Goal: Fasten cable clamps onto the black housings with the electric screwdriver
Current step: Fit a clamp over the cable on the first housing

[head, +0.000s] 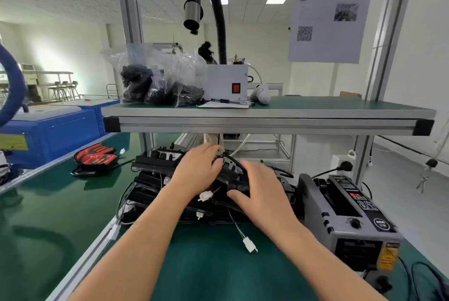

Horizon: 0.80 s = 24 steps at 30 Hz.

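From your head camera, both of your hands are on the top housing [232, 172], which lies tilted on the stack of black housings [148, 189] at the back of the green bench [206, 269], under the shelf [267, 112]. Your left hand [196, 169] has its fingers curled over the housing's far end, where the wires gather. Your right hand [263, 195] lies across the near end with its thumb along the lower edge. Its fingers are blurred, so I cannot tell whether they clasp the housing or only rest on it. The housing looks like rigid moulded plastic, light enough for one hand, but its trailing leads will probably snag. One thin lead runs off toward you and ends in a white connector [250, 244] lying on the bench. Take the housing by its long edges, not by the wires or the small white plugs, and lift it straight off the stack so the ones below do not slide. The grey machine [345, 218] stands just to the right, so keep your elbow clear of it. I see no electric screwdriver in this view.
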Each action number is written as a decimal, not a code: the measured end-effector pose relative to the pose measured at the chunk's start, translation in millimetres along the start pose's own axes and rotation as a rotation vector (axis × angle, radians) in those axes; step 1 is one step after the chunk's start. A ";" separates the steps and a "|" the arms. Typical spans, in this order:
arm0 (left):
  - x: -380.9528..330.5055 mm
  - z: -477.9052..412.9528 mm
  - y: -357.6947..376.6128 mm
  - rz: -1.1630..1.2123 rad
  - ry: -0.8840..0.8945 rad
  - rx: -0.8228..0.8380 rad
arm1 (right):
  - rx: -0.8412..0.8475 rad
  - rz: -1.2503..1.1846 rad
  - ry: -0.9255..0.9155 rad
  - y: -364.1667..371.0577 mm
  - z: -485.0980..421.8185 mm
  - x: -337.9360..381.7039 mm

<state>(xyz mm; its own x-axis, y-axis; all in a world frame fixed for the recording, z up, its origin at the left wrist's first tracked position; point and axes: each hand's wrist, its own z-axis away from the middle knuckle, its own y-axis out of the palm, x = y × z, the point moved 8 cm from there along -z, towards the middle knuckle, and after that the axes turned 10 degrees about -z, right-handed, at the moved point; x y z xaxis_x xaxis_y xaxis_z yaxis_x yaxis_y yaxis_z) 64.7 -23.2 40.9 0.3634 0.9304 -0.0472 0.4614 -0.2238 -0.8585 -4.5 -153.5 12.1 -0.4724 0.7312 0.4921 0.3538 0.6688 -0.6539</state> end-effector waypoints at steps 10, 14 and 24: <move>68.8 6.6 36.5 -0.245 -0.058 0.248 | 0.201 0.362 0.092 74.3 -73.6 -49.9; 67.7 3.6 36.6 -0.321 -0.026 0.175 | 0.157 0.367 0.039 75.7 -79.1 -50.3; 38.5 -27.6 30.2 -0.321 0.112 0.019 | 0.090 0.310 0.012 51.3 -79.6 -48.8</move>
<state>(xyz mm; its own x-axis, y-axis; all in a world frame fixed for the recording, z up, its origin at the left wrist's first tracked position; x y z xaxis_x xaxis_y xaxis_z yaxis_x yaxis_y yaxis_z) 115.0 -2.1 27.2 0.2894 0.9145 0.2826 0.5516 0.0820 -0.8301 100.9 -144.2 0.2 -0.3434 0.9000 0.2684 0.4057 0.3999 -0.8219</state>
